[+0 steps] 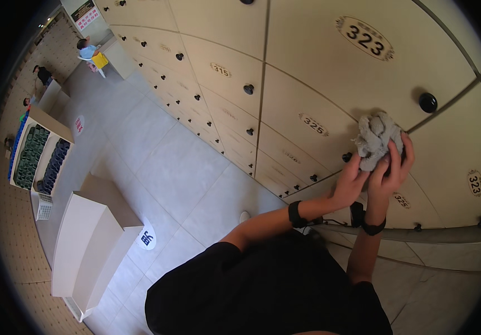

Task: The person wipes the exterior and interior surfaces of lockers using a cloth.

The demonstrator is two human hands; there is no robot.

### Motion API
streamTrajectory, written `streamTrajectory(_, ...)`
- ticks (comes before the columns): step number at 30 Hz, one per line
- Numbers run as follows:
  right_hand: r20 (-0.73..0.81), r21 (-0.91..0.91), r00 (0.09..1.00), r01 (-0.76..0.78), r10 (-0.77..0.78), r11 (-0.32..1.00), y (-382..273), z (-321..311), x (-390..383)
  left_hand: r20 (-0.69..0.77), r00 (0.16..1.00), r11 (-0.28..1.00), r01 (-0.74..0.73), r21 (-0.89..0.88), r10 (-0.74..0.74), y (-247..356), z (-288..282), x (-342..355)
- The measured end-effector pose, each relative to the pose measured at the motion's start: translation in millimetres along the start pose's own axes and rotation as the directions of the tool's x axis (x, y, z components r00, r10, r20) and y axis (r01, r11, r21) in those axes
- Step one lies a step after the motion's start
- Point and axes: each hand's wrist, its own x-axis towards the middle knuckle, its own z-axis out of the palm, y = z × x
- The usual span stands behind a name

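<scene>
A crumpled grey cloth [376,138] is against the cream locker doors [313,39], at a seam between round black knobs [428,102]. My right hand [391,170] grips the cloth from below and right, fingers curled on it. My left hand [348,184] holds its lower left side, fingertips partly hidden by the fabric. Both wrists carry black straps. An oval number plate [313,124] is to the left of the cloth.
Angled pale benches [78,240] stand at lower left on the tiled floor [156,145]. Farther back are racks of green and blue slippers [32,153], a seated person [87,51] by a counter [117,61], and more people [42,75] along the far left.
</scene>
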Motion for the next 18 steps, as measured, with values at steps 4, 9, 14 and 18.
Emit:
streamTrajectory(4, 0.118, 0.076, 0.99, 0.074, -0.083, 0.994, -28.1, 69.0, 9.9, -0.169, 0.98, 0.988, -0.084, 0.132, 0.106, 34.1, -77.8, 18.8)
streamTrajectory(9, 0.245, 0.152, 0.946, 0.179, -0.212, 0.972, -69.7, 144.1, 29.4, -0.421, 0.894, 0.988, -0.146, 0.048, 0.153, 47.8, -131.6, 27.1)
streamTrajectory(14, 0.292, 0.273, 0.912, 0.21, -0.289, 0.939, -76.5, 161.5, 25.7, -0.474, 0.852, 0.964, -0.119, 0.237, 0.222, 31.8, -144.7, 19.2)
streamTrajectory(18, 0.269, 0.32, 0.937, 0.131, -0.223, 0.938, -58.1, 125.1, 17.4, -0.378, 0.894, 0.931, -0.102, 0.35, 0.24, 21.9, -123.3, 10.8)
